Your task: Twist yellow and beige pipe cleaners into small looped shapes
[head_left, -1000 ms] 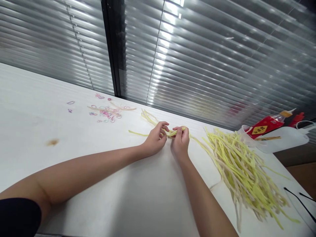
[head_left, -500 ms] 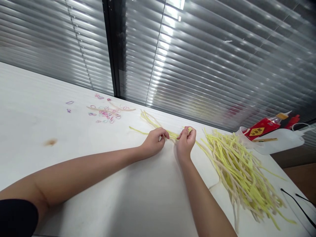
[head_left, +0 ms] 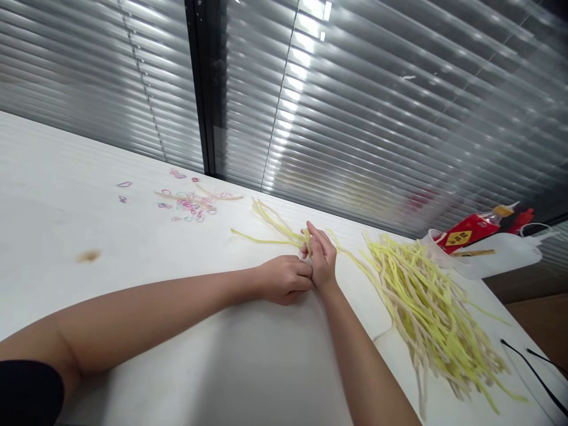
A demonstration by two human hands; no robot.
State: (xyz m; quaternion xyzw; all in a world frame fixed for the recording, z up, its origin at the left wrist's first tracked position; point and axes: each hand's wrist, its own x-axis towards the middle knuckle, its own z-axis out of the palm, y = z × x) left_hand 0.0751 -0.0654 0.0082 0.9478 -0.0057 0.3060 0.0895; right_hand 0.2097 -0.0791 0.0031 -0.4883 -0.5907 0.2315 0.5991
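Soft-looking yellow strands [head_left: 275, 241], like yarn or pipe cleaners, run across the white table to my right hand [head_left: 323, 260]. Its fingers are curled around them, with a bent yellow piece showing at the fingertips. Close against that wrist, my left hand [head_left: 286, 280] is closed with its knuckles up; whatever its fingers pinch is hidden. A few paler strands lie with the yellow ones. To the right of my hands is a big pile of yellow and beige strands [head_left: 430, 313], and a loose strand [head_left: 361, 266] trails from it towards my right hand.
Small coloured loops [head_left: 190, 204], like rubber bands, are scattered at the back left. At the right stand a clear cup [head_left: 435, 245], a red-labelled bottle [head_left: 470, 228] and a white squeeze bottle [head_left: 501, 254]. Black cable-like pieces [head_left: 536, 367] lie at the right edge. Window blinds [head_left: 377, 118] rise behind.
My left hand has come down off the strands and closed beside my right wrist. My right hand has shifted slightly left and turned, with the strands still in it.
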